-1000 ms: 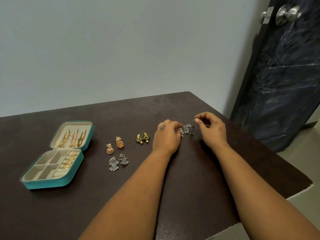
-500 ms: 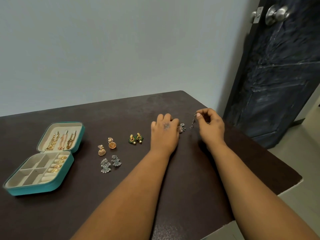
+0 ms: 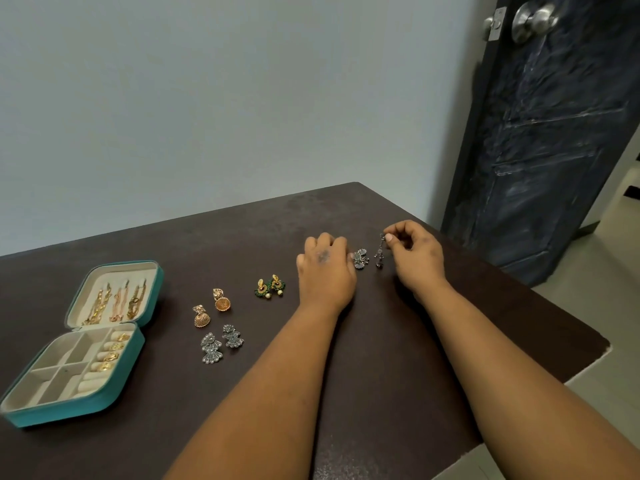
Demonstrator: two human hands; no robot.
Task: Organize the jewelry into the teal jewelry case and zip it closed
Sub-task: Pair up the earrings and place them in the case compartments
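Head view: right hand (image 3: 417,258) pinches a dark silver drop earring (image 3: 380,250) by its top, long axis vertical, dangling end down just above the desk (image 3: 398,358). Left hand (image 3: 325,271) rests palm-down, fingers relaxed, touching its mate (image 3: 361,259). Teal jewelry case (image 3: 79,344) lies unzipped far left, lid tilted back toward the wall.

Right hand (image 3: 414,256) pinching a dangling silver earring (image 3: 380,251) above the dark table (image 3: 381,358), open teal jewelry case (image 3: 83,344) far left.
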